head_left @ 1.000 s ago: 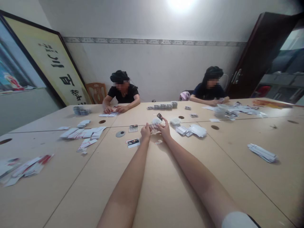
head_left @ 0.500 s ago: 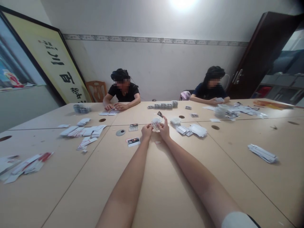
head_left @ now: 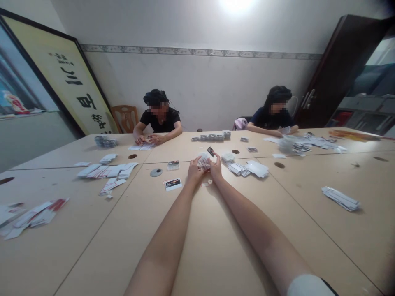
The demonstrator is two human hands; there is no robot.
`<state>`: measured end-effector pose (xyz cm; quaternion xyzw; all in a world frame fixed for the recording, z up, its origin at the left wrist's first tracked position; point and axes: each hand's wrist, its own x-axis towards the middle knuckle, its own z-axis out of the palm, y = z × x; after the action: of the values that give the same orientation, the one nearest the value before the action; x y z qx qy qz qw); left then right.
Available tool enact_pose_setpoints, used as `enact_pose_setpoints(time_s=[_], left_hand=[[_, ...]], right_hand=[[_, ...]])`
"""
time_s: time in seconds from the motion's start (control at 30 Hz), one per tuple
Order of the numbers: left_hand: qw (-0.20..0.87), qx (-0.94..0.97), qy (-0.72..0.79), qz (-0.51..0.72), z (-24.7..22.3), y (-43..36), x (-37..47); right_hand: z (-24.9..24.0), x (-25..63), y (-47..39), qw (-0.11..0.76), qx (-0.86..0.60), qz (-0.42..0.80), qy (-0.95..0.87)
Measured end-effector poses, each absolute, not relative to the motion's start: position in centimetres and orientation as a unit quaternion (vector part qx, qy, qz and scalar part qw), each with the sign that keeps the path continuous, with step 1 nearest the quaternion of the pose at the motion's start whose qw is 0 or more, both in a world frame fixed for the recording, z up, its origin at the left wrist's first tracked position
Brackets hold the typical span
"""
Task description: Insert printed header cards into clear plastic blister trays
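Note:
Between my two hands a clear plastic packet is held up over the middle of the table. My left hand grips its left side, fingers closed. My right hand pinches its right side and also has a small dark card at the raised fingertips. Left of my hands lie a dark-and-white printed card and a small clear pack with a dark top. A pile of clear packets and white slips sits just right of my right hand.
Across the wooden table sit two people, one at the left and one at the right. White paper strips lie left, a strip bundle right. Small stacked packs stand at the far edge.
My left hand has moved slightly up and right around the packet. The dark card has shifted a little right and turned. A small pale piece now shows on the table below my hands.

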<state>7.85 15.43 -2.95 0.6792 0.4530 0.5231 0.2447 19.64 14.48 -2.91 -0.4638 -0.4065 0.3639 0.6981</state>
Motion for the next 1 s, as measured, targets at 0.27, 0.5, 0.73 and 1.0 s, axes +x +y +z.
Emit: enact_pose_setpoints(time_s=[0.27, 0.5, 0.73, 1.0], left_hand=[[0.213, 0.694, 0.457, 0.514, -3.06, 15.78, 7.72], [0.213, 0.697, 0.453, 0.513, -3.17, 15.76, 7.7], [0.238, 0.692, 0.44, 0.521, -3.23, 15.75, 7.77], [0.301, 0.642, 0.431, 0.558, -2.98, 15.68, 7.63]], right_hand=[[-3.29, 19.87, 15.14, 0.71, -0.444, 0.394, -0.38], [-2.91, 20.21, 14.94, 0.695, -0.414, 0.446, -0.382], [-2.87, 20.41, 14.96, 0.695, -0.404, 0.465, -0.37], [-3.3, 20.65, 15.31, 0.717, -0.402, 0.469, -0.323]])
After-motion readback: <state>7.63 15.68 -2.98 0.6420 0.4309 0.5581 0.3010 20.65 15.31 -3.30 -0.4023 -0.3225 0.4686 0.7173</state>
